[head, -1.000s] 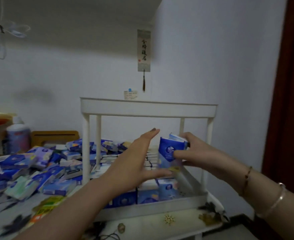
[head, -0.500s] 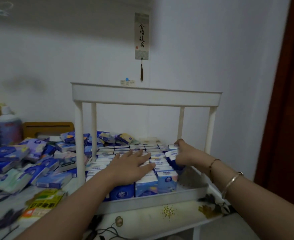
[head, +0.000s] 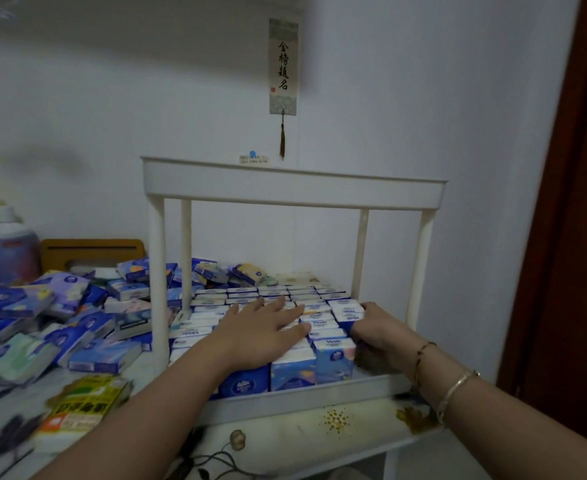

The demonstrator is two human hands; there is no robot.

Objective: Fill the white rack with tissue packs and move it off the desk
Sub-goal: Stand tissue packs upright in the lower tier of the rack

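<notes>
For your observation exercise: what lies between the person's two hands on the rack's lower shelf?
In the head view, upright tissue packs fill the stretch between the left hand and right hand.

Both hands extended forward: left (head: 264, 329) flat, palm down; right (head: 371, 327) curled.

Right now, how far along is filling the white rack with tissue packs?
Done: the white rack's lower shelf holds rows of upright tissue packs, nearly full. In hand: the left hand lies flat on the rows while the right hand grips a pack at the right edge. Left: a pile of loose packs lies beside it, nothing shows above the top tray's rim, and the rack stands on the desk.
</notes>
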